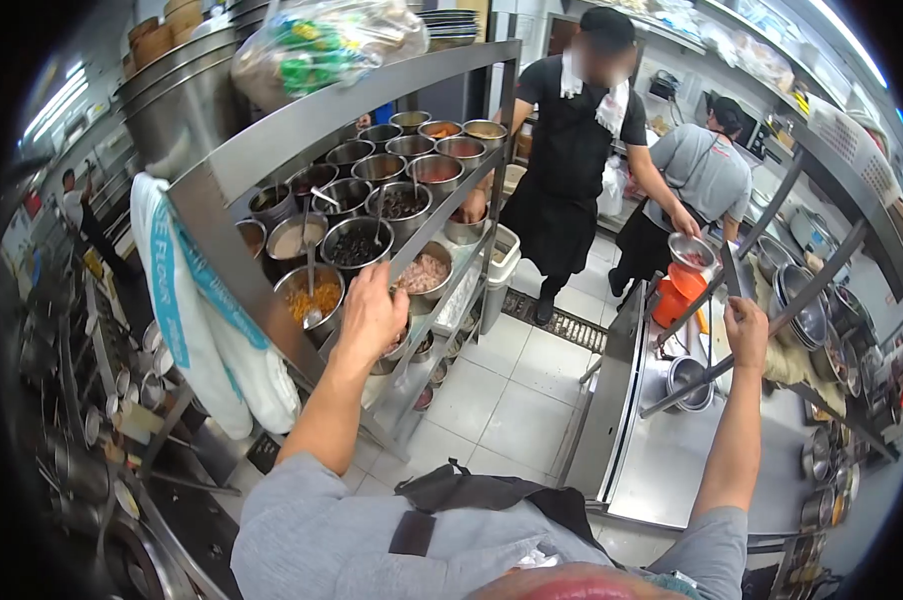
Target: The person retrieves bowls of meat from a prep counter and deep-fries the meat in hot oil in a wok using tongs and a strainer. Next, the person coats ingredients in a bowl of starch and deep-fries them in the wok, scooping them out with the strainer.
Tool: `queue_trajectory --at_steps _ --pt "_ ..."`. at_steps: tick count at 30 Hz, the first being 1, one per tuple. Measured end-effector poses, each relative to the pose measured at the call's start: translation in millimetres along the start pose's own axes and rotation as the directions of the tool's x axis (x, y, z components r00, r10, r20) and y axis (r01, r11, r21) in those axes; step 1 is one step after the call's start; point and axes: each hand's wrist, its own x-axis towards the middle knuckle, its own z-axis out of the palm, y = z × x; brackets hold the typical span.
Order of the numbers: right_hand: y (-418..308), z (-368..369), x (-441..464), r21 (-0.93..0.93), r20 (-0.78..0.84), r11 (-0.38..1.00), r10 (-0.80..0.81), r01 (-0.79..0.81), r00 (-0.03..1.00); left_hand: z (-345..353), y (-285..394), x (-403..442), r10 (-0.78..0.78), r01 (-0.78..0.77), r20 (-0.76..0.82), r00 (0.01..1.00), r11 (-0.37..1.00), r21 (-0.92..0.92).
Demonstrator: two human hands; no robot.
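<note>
Bowl of pink meat (442, 287) already filled, mid-frame, by your left hand (364, 322), fingers loosely spread on shelf edge (469, 257). Your right hand (748, 336), right side, curled; can't tell its hold. No bowl lifted yet.

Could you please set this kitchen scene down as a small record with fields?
Left hand: at the grey metal shelf unit, beside a round steel bowl of orange shreds
Right hand: raised, contents unclear
Co-worker in black: holding a round metal bowl near an orange plastic container
Hanging cloth: white with blue lettering
Floor: white square tiles
</note>
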Motion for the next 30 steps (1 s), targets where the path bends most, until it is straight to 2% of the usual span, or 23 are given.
queue_trajectory --at_steps 2,4,6,8,10,12,14,15,16,21,30 --pt "2 1 2 0.03 0.042 0.999 0.043 -0.044 0.998 -10 6 -4 -0.178 0.175 0.083 0.981 0.984 0.04" --pt "2 1 2 0.023 0.043 0.998 0.053 -0.054 0.998 -17 9 -2 -0.261 0.245 0.165 0.951 0.963 0.111" --pt "4 2 1 0.03 0.036 0.999 0.039 -0.041 0.999 -18 13 8 -0.377 0.295 0.349 0.858 0.918 0.265" --pt "1 0 2 0.011 0.058 0.998 0.067 -0.067 0.996 -9 10 11 -0.334 0.248 0.34 0.879 0.93 0.273" --pt "0 1 1 0.001 0.038 0.996 0.093 -0.094 0.995 -8 9 14 -0.355 0.271 0.32 0.878 0.921 0.279" --pt "0 1 2 0.006 0.021 0.998 0.057 -0.057 0.998 -5 1 9 -0.3 0.231 0.3 0.906 0.942 0.244" --pt "-3 -2 2 -0.009 0.018 0.997 0.072 -0.071 0.997 -1 -1 5 -0.25 0.201 0.215 0.944 0.953 0.228" --pt "-3 -2 2 -0.004 0.02 0.998 0.068 -0.068 0.997 2 1 2 -0.241 0.184 0.184 0.953 0.942 0.282" --pt "-3 -2 3 0.002 0.024 0.998 0.065 -0.065 0.998 4 3 3 -0.234 0.177 0.188 0.954 0.944 0.277" --pt "-3 -1 2 0.002 0.019 0.998 0.06 -0.06 0.998 8 8 3 -0.298 0.239 0.125 0.946 0.905 0.353" --pt "-4 0 2 -0.006 0.04 0.995 0.095 -0.095 0.995 9 8 -1 -0.257 0.209 0.085 0.963 0.906 0.367"
